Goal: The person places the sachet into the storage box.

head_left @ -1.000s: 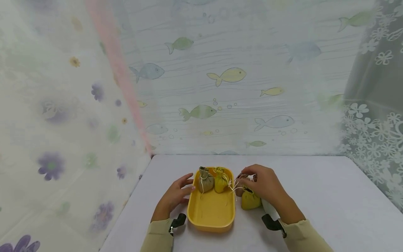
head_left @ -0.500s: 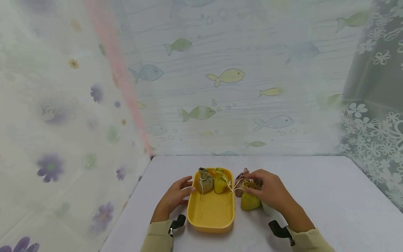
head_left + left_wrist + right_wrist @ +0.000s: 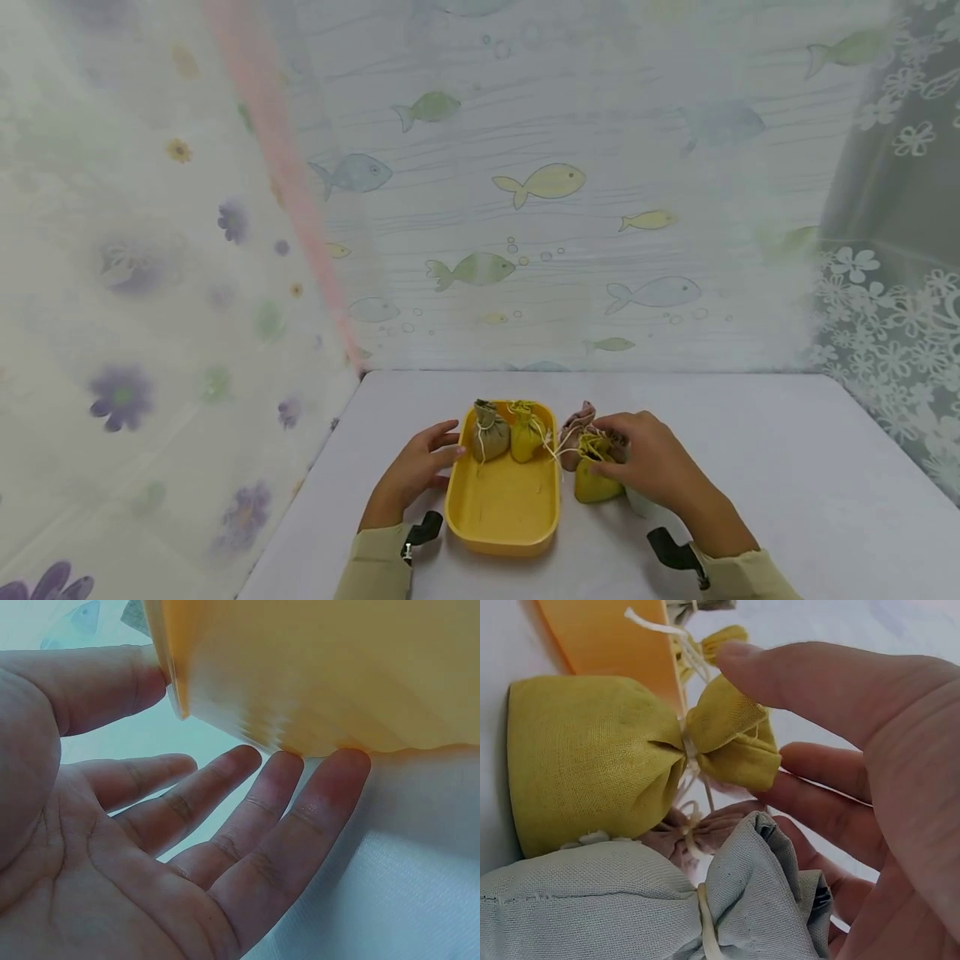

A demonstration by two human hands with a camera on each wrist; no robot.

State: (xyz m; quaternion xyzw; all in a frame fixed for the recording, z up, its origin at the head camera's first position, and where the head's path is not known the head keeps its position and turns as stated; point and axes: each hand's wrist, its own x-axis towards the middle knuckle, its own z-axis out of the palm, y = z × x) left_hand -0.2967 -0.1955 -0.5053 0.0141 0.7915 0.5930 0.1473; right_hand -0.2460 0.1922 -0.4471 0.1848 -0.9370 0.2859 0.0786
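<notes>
White tabletop (image 3: 780,458), left fingers (image 3: 296,832) spread against tray (image 3: 504,500), right fingers (image 3: 826,768) parted around mustard pouch (image 3: 592,750)

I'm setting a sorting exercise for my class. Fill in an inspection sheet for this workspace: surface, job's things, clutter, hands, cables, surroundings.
Surface: white table.
Job's things: yellow tray holding an olive-grey pouch and a yellow pouch; to its right, another yellow pouch, a pale grey pouch and a brown pouch, all tied.
Clutter: nothing seen.
Hands: left hand at the tray's left side; right hand around the outer yellow pouch's top, no firm grip evident.
Cables: nothing seen.
Surroundings: fish-print sheet behind, flower-print sheet at left.
</notes>
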